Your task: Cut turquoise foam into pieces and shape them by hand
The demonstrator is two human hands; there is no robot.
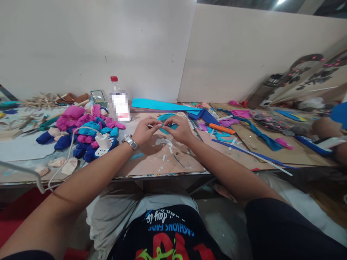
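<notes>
"As things stand, what's being held?"
"Left hand [146, 130] and right hand [179, 129] both pinch the teal cloth [166, 117] between them, fingertips close together, over the table [146, 168]."
"Anything in the way?"
"Scraps [164, 157] lie just nearer the body. Bundles [72, 112] and a plug [103, 141] crowd the left side; the bottle [119, 106] stands behind them. Beyond the cloth lies a blue sheet [162, 104]; to the right, an orange tool [222, 129] and a white strip [265, 158]."
</notes>
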